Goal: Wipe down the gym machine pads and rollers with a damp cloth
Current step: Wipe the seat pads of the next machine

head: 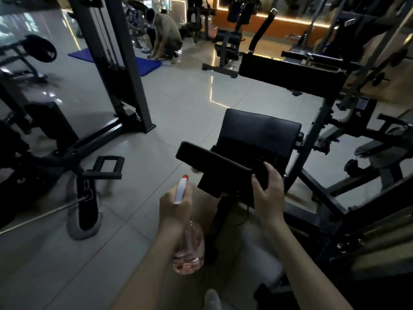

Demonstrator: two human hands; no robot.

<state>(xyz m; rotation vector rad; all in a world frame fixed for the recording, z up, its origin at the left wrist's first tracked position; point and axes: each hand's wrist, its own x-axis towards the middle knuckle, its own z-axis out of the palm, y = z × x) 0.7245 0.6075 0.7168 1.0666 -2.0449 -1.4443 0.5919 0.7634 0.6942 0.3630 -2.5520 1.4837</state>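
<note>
My left hand [173, 211] grips a clear spray bottle [190, 253] of pinkish liquid. Its white head with a red nozzle [182, 189] points toward a narrow black pad [207, 157]. My right hand [268, 193] holds a dark thing [262, 175], apparently a folded dark cloth, between thumb and curled fingers at the pad's right end. Behind it stands a larger black cushioned pad [261, 128] on the same machine. No rollers are plainly visible in the dim light.
A grey dust mop [85, 211] with a metal handle lies on the tiled floor at the left. A cable machine frame [116, 63] stands behind it. A person crouches on a blue mat [147, 63] at the back. Dark machine frames [312, 142] crowd the right.
</note>
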